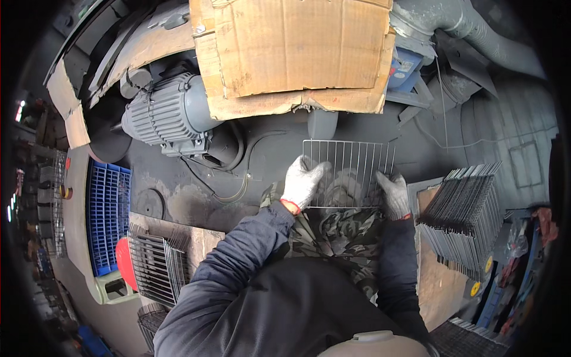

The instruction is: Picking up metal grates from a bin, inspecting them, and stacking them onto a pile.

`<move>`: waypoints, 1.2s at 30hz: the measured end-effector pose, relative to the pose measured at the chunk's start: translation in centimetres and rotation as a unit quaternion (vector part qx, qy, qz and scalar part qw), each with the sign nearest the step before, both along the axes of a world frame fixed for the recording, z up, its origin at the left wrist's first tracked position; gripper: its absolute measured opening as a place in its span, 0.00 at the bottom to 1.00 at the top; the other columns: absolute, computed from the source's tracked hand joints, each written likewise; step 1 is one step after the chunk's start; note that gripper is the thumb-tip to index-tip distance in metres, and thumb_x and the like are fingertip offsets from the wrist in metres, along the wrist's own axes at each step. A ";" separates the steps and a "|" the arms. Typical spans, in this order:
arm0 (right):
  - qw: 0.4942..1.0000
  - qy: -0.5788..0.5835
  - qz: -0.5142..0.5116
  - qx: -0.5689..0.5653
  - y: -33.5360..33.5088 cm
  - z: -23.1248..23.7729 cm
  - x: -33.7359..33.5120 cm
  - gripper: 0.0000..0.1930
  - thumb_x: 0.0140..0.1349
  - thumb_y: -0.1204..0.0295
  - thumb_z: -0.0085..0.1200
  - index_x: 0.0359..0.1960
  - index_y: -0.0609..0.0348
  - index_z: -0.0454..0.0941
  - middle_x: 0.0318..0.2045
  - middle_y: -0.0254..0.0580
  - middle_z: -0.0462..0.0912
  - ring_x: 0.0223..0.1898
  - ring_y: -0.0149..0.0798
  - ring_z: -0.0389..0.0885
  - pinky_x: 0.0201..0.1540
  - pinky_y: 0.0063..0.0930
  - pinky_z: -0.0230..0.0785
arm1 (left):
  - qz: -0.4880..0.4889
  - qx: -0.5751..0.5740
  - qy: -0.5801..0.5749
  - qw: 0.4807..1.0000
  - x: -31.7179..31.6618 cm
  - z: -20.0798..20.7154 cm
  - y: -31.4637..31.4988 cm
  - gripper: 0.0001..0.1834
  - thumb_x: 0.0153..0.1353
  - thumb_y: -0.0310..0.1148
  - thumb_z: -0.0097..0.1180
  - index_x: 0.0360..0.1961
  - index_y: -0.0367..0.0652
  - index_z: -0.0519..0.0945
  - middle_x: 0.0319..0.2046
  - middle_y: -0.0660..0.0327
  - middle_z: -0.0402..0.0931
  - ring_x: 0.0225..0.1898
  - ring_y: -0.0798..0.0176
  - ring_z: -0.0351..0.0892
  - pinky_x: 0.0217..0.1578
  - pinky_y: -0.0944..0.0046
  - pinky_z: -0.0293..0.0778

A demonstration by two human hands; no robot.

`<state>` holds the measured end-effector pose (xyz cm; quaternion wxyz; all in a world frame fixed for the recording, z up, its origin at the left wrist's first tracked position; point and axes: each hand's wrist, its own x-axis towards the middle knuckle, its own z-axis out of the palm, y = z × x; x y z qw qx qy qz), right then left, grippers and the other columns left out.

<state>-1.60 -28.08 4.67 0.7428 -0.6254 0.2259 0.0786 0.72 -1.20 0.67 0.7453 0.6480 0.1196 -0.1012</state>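
Note:
A rectangular wire rack (347, 174) with thin parallel bars is held up between my two hands, over my camouflage-patterned trousers. My left hand (304, 179), in a white knit glove with a red cuff edge, grips its left side. At the opposite side, my right hand (393, 193), gloved the same way and dirtier, is closed on the rack's right edge. Some of the right fingers are in shadow. To my right a tall stack of similar wire racks (463, 208) stands on a wooden board (433, 262). Another group of wire racks (157, 262) sits to my left.
Ahead hang worn cardboard sheets (297, 50) over machinery, with a grey electric motor (159, 112) at their left. A grey duct (485, 38) runs across the far right. Left are a blue plastic crate (109, 217) and a red rounded object (125, 263). Cables (229, 193) trail ahead.

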 end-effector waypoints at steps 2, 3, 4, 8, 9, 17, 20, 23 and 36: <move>1.000 -0.024 0.014 -0.006 0.0 -2.1 0.9 0.11 0.70 0.75 0.62 0.52 0.62 0.84 0.44 0.37 0.89 0.38 0.31 0.87 0.41 0.28 0.82 | 0.008 0.031 0.009 0.999 0.0 1.6 0.3 0.17 0.65 0.34 0.74 0.42 0.35 0.78 0.28 0.63 0.82 0.24 0.71 0.77 0.26 0.67 0.76; 0.998 -0.052 0.035 -0.015 -0.1 -3.6 1.5 0.11 0.70 0.74 0.63 0.52 0.62 0.84 0.44 0.36 0.89 0.37 0.30 0.86 0.40 0.28 0.81 | 0.025 0.059 0.014 0.998 0.0 2.0 0.6 0.15 0.67 0.32 0.72 0.43 0.35 0.78 0.29 0.63 0.82 0.23 0.70 0.78 0.24 0.67 0.75; 0.996 -0.081 0.045 0.001 1.5 -4.8 2.1 0.11 0.71 0.74 0.62 0.53 0.61 0.84 0.42 0.35 0.88 0.35 0.28 0.83 0.36 0.25 0.78 | 0.059 0.006 -0.040 0.997 0.2 -2.7 2.1 0.16 0.67 0.31 0.71 0.46 0.33 0.78 0.30 0.64 0.82 0.25 0.70 0.79 0.26 0.67 0.76; 0.997 -0.042 0.061 0.002 7.8 -8.0 2.3 0.10 0.69 0.73 0.66 0.49 0.60 0.86 0.33 0.29 0.87 0.27 0.24 0.80 0.31 0.21 0.73 | 0.059 -0.038 0.064 0.995 -0.7 -1.9 7.9 0.15 0.68 0.30 0.69 0.52 0.39 0.79 0.30 0.63 0.82 0.23 0.69 0.80 0.22 0.67 0.77; 0.998 -0.028 0.055 0.013 9.3 -6.8 2.3 0.09 0.69 0.73 0.66 0.48 0.60 0.86 0.32 0.28 0.87 0.26 0.23 0.80 0.31 0.21 0.74 | 0.061 -0.060 0.065 0.994 -0.8 -1.4 8.8 0.15 0.69 0.30 0.69 0.52 0.40 0.79 0.29 0.64 0.82 0.22 0.69 0.80 0.20 0.66 0.77; 0.997 -0.063 -0.026 0.020 0.8 -2.2 0.6 0.12 0.71 0.78 0.60 0.54 0.64 0.84 0.45 0.40 0.89 0.42 0.33 0.88 0.47 0.27 0.82 | -0.021 -0.074 0.029 0.997 1.5 -2.2 -0.1 0.22 0.68 0.36 0.71 0.51 0.33 0.75 0.27 0.63 0.80 0.20 0.69 0.76 0.20 0.67 0.73; 0.998 -0.064 0.013 -0.010 0.6 -3.9 2.3 0.12 0.71 0.77 0.60 0.54 0.64 0.83 0.45 0.39 0.89 0.41 0.32 0.87 0.45 0.27 0.82 | 0.002 -0.068 0.065 0.996 1.4 -1.4 0.0 0.21 0.68 0.36 0.71 0.52 0.36 0.76 0.27 0.62 0.80 0.18 0.70 0.75 0.18 0.67 0.71; 0.993 -0.071 0.089 0.010 5.0 -5.7 2.9 0.10 0.69 0.74 0.64 0.50 0.61 0.85 0.44 0.34 0.88 0.45 0.31 0.84 0.51 0.31 0.78 | 0.053 -0.072 0.076 0.993 0.3 -0.8 4.8 0.17 0.69 0.32 0.69 0.51 0.39 0.74 0.28 0.63 0.81 0.18 0.68 0.76 0.18 0.66 0.75; 0.992 0.035 0.087 0.083 -1.3 1.6 1.5 0.15 0.74 0.68 0.60 0.55 0.63 0.85 0.46 0.41 0.90 0.42 0.33 0.89 0.42 0.25 0.81 | -0.101 -0.202 0.200 0.954 3.4 4.0 4.4 0.11 0.73 0.30 0.61 0.50 0.36 0.77 0.34 0.56 0.83 0.26 0.63 0.85 0.25 0.65 0.84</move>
